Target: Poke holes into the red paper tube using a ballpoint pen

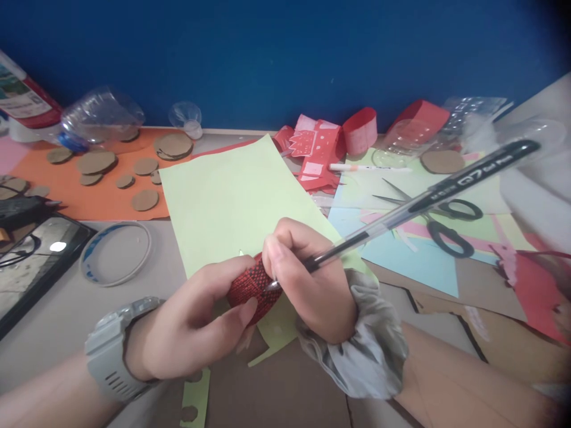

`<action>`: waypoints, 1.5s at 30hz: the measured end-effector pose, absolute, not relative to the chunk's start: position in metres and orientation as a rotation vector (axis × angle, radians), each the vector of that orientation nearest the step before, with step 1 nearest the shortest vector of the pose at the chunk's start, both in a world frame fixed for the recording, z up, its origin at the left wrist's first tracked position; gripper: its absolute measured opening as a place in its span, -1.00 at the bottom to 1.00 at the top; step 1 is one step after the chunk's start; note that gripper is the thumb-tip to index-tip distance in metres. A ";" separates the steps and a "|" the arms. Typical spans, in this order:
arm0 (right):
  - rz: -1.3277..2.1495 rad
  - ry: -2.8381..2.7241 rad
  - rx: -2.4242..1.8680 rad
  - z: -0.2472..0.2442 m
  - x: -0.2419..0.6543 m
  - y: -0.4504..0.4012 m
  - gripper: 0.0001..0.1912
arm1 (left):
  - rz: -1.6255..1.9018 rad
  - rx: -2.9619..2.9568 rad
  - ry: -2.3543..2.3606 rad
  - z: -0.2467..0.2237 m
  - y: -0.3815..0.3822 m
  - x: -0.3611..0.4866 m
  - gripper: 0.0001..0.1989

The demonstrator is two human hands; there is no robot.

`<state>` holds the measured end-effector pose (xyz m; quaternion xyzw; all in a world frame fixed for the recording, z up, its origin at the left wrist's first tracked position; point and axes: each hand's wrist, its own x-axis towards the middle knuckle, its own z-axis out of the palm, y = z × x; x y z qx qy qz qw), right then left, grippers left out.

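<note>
A small curved red piece with a black checked pattern is gripped between the thumb and fingers of my left hand. My right hand is closed around a clear-barrelled ballpoint pen with a black end. The pen's tip touches or nearly touches the checked surface. Beneath both hands lies a pale green sheet of paper. Part of the red piece is hidden by my fingers.
Cardboard discs lie on orange paper at the left, near a tape ring and a phone. Black-handled scissors rest on coloured paper at the right. Red paper shapes and plastic bottles line the blue partition.
</note>
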<state>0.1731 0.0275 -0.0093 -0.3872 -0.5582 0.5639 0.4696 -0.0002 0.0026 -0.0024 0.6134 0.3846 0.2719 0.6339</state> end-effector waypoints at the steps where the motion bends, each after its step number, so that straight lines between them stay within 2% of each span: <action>1: 1.382 -1.356 -0.946 -0.009 0.173 0.028 -0.58 | 0.620 1.403 0.880 -0.002 0.003 0.000 -0.77; 11: 1.422 -1.260 -0.857 -0.017 0.171 0.030 -0.60 | 0.585 1.360 0.918 -0.003 0.003 -0.003 -0.71; 25: 1.450 -1.235 -0.814 -0.018 0.171 0.031 -0.62 | 0.565 1.386 0.865 -0.003 0.006 -0.001 -0.74; 45: 1.390 -1.386 -0.853 -0.019 0.174 0.028 -0.61 | 0.543 1.380 0.832 -0.006 0.008 -0.002 -0.89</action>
